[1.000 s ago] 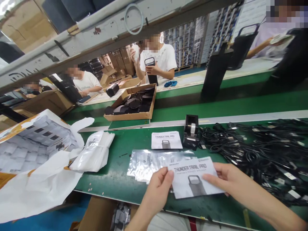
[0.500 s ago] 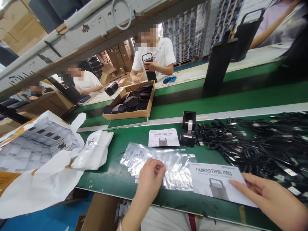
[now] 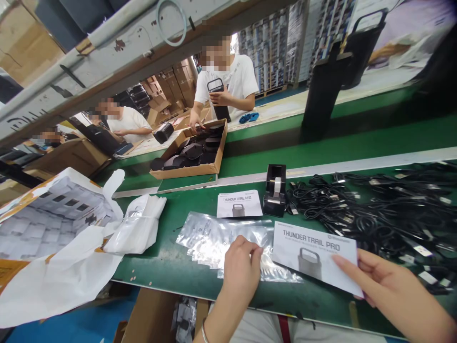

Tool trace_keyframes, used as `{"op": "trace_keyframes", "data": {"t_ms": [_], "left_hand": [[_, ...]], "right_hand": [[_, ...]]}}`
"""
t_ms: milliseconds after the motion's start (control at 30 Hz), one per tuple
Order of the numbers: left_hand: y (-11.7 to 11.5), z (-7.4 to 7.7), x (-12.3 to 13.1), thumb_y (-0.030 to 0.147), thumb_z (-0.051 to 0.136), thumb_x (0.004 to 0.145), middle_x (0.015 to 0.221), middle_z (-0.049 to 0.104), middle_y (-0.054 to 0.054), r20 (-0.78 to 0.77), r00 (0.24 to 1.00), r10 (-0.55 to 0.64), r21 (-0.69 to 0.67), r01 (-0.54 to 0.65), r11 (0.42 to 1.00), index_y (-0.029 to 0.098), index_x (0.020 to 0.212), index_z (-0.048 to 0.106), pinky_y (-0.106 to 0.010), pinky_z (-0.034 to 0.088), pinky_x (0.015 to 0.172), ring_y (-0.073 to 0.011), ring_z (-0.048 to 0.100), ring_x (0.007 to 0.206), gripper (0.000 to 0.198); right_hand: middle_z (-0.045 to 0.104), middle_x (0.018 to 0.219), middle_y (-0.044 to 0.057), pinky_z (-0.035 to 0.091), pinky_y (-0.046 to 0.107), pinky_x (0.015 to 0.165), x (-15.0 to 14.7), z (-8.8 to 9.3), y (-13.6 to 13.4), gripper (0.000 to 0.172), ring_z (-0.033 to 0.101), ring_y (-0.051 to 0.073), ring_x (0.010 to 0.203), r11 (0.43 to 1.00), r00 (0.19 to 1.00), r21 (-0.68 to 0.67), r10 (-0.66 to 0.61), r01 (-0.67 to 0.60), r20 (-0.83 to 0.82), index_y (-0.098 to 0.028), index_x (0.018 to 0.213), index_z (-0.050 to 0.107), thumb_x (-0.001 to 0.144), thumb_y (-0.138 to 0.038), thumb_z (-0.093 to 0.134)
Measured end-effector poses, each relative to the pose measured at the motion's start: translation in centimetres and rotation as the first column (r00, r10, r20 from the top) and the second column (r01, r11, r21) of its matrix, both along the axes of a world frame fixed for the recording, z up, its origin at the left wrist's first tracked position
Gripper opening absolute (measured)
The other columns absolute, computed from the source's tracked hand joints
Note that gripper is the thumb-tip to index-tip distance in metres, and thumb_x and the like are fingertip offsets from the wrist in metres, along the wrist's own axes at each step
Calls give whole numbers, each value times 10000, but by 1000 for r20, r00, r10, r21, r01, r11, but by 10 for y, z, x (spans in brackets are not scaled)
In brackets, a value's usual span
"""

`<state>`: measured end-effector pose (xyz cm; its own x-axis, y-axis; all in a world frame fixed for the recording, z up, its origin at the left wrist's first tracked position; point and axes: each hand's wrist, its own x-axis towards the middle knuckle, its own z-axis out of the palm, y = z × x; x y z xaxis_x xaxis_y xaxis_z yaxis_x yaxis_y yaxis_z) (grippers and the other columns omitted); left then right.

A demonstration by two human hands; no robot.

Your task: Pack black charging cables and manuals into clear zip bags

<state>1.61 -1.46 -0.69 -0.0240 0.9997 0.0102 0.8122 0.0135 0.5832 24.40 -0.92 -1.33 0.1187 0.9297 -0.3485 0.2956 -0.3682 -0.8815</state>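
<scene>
My right hand holds a printed booklet by its right end, thumb on top. The booklet reads "THUNDER TRAIL PRO" and pictures a speaker with a handle. My left hand is closed, thumb and fingers pinched at a clear plastic bag on the right side of a fanned row of bags. The pinch itself is partly hidden behind my fingers. Behind the bags lies a stack of matching booklets, beside a black tape dispenser.
Black cables are heaped on the right. A bundle of white sleeves and an open paper-lined bag lie left. Beyond stand a carton of black parts and black speakers. Co-workers sit across the green bench.
My left hand has moved right, and the plastic bag under it has shifted right. The booklet in my right hand has moved up and left. A co-worker's hand now reaches into the carton.
</scene>
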Motion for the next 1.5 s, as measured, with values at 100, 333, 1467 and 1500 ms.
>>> {"op": "trace_keyframes", "data": {"t_ms": [100, 333, 1467, 1500], "left_hand": [[-2, 1, 2, 177, 442, 845, 728, 562, -40, -33, 999, -7, 2, 7, 1000, 173, 730, 655, -290, 416, 620, -175, 562, 658, 242], [-6, -1, 7, 174, 419, 851, 731, 557, -38, -34, 999, -7, 4, 7, 1000, 167, 764, 646, -286, 428, 635, -174, 564, 686, 243], [-16, -14, 1, 125, 460, 840, 794, 544, -35, 69, 992, -107, 61, 103, 993, 194, 766, 597, -300, 433, 665, -179, 544, 735, 170], [-16, -11, 1, 126, 458, 843, 798, 542, -34, 87, 990, -107, 58, 102, 993, 193, 766, 588, -296, 430, 662, -175, 540, 731, 165]], "right_hand": [[683, 627, 40, 502, 276, 441, -15, -2, -5, 354, 598, 213, 544, 999, 996, -32, -39, 37, -78, -210, 871, 656, 662, -489, 599], [672, 650, 27, 383, 245, 336, -31, -17, -15, 384, 471, 131, 420, 990, 986, 61, -118, 125, -117, -173, 901, 632, 671, -480, 597], [606, 501, -12, 424, 210, 474, -1, 2, -10, 287, 532, 106, 450, 877, 850, -183, 348, -444, -395, -164, 801, 631, 749, -443, 591], [620, 515, -6, 434, 207, 489, -2, 3, -10, 285, 548, 105, 462, 884, 850, -188, 324, -429, -415, -164, 774, 619, 739, -447, 605]]}}
